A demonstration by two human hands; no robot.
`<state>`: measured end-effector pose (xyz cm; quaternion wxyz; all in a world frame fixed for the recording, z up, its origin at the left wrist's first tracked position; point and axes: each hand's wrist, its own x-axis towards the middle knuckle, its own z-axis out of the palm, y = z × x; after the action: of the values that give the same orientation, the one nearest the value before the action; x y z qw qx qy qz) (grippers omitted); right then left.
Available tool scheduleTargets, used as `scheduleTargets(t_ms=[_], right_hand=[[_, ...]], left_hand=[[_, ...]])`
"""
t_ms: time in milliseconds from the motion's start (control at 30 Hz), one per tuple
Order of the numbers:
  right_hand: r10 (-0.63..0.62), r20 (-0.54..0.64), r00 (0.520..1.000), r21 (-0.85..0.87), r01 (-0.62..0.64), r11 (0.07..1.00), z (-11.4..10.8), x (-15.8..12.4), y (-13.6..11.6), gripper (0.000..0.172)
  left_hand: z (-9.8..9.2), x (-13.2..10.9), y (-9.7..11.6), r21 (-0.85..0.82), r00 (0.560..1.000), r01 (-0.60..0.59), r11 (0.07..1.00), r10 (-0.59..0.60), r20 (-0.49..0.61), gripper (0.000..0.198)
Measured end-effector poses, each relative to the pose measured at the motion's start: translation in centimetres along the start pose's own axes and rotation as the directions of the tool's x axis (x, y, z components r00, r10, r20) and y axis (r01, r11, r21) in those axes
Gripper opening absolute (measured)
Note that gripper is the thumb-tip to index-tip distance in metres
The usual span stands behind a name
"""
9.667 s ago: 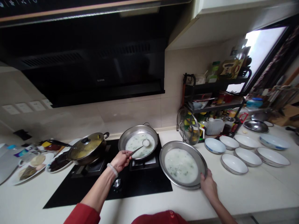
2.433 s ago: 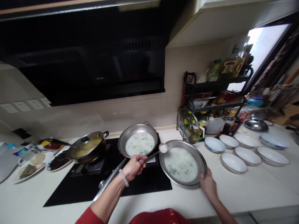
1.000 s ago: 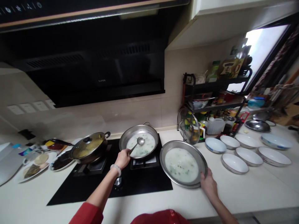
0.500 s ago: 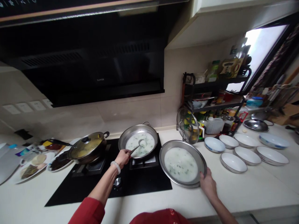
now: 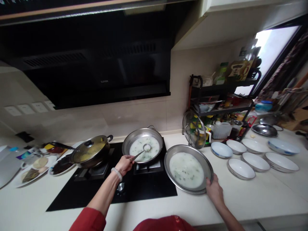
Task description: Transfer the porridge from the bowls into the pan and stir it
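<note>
Gripping a ladle [image 5: 140,153] in our left hand [image 5: 125,165], we hold it at the white soup [image 5: 154,146] in the pan [image 5: 127,143] just ahead of that hand; our right hand [image 5: 215,190] grasps the edge of a basin [image 5: 168,166] just left of it.

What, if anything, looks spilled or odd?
A pale lump lies loose on the counter behind the white bowls, not in any dish; I can't tell what it is. No spill shows around the pan or basin.
</note>
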<state>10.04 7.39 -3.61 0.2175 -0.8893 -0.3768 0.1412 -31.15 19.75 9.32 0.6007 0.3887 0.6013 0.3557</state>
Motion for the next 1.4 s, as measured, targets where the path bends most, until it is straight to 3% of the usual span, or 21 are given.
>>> scheduleTargets(t_ms=[400,800,1133,1300,1400], right_hand=[[0.009,0.019,1.000,-0.016,-0.008,1.000,-0.3,-0.1,-0.3,0.057],[0.009,0.015,1.000,-0.005,-0.009,1.000,-0.1,-0.1,-0.1,0.057],[0.013,0.013,1.000,-0.014,-0.013,1.000,0.0,0.0,-0.1,0.056],[0.009,0.012,1.000,-0.018,-0.009,1.000,0.0,-0.1,-0.2,0.057],[0.020,0.015,1.000,-0.017,-0.020,1.000,-0.1,-0.2,-0.3,0.057]], left_hand=[[-0.3,-0.5,0.3,-0.040,1.000,0.014,0.999,-0.013,0.025,0.021],[0.9,-2.5,2.2,-0.060,0.995,0.020,0.998,-0.013,0.103,0.018],[4.4,-6.3,3.6,0.003,0.970,-0.011,1.000,0.010,0.245,0.030],[7.2,-6.9,1.4,0.125,0.951,-0.037,0.991,-0.004,0.309,0.030],[8.9,-6.6,-0.9,0.310,0.948,-0.121,0.943,0.018,0.317,0.021]])
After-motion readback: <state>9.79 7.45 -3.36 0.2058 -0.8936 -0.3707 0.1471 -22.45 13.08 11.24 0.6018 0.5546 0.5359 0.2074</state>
